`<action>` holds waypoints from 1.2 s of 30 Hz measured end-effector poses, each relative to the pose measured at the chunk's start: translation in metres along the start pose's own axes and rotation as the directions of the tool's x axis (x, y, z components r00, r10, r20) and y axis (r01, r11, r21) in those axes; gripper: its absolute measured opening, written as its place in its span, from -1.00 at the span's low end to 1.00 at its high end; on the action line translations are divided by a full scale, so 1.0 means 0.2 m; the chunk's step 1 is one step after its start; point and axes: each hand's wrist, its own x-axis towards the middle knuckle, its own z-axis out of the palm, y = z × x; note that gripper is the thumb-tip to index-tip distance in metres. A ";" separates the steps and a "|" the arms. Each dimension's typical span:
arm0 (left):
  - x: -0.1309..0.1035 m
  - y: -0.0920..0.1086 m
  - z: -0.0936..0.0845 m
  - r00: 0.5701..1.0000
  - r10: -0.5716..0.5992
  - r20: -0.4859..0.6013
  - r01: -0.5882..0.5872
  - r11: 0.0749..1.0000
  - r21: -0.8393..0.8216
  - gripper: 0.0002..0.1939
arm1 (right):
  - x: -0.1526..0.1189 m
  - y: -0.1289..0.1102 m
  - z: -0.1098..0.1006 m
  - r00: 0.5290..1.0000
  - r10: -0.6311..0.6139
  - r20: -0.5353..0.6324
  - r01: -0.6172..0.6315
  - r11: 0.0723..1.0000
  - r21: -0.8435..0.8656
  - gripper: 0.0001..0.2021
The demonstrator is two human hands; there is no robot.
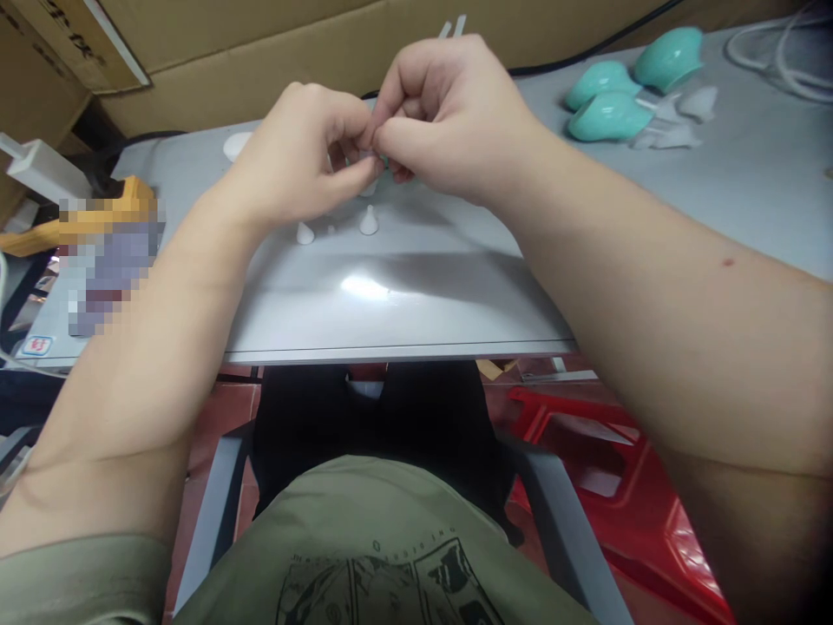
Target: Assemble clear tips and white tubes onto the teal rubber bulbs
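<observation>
Over the back half of the table, my left hand [325, 152] and my right hand [446, 117] meet with the fingertips together. Both are closed in a pinch, and what they hold is almost wholly covered by the fingers; only a trace of teal shows between them. Just below my hands, two small white cones [369, 220] stand upright on the table top, with a tiny white bit beside them. Another white piece shows partly behind the left fingers. A white rounded piece [236, 146] lies by my left wrist.
Teal shell-like parts [610, 115] and white pieces [677, 121] lie at the back right, near a white cable [781, 65]. A yellow object [134, 198] and a white adapter [49, 174] are at the left. Cardboard [260, 43] lines the back. A red stool [625, 495] stands below.
</observation>
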 end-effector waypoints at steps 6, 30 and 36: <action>0.00 0.00 -0.01 0.998 -0.042 0.048 0.039 0.997 0.061 -0.89 | -0.01 0.00 -0.01 1.000 0.005 -0.001 -0.005 0.999 -0.034 -0.60; -0.01 0.03 -0.02 0.991 -0.098 0.089 0.085 0.987 0.137 -0.89 | -0.02 0.03 -0.04 0.994 -0.090 0.068 0.087 0.995 0.044 -0.73; 0.00 0.02 -0.01 0.993 -0.098 0.071 0.086 0.984 0.158 -0.90 | -0.01 0.02 -0.04 0.997 -0.039 0.066 0.039 0.999 0.006 -0.65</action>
